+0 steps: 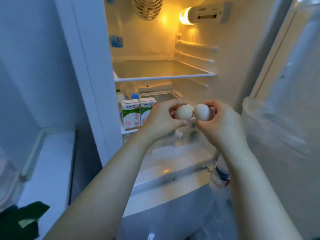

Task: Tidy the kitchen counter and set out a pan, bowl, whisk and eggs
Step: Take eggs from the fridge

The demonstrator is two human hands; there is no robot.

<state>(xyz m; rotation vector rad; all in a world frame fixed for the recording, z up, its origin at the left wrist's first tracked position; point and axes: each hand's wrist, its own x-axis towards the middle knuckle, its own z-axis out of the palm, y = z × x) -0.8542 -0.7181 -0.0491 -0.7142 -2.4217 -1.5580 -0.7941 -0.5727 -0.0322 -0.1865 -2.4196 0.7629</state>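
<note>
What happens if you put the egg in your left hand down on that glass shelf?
It would probably roll: the egg is rounded, with no flat side, and the glass shelf looks slick. It looks small and light in the left hand, but its shell probably cracks if bumped.

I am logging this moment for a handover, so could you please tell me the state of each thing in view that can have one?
fridge door: open.
fridge light: on.
left egg: whole, held by the left hand, fingers curled round it.
right egg: whole, held by the right hand.
milk cartons: upright, side by side on a shelf.
</note>
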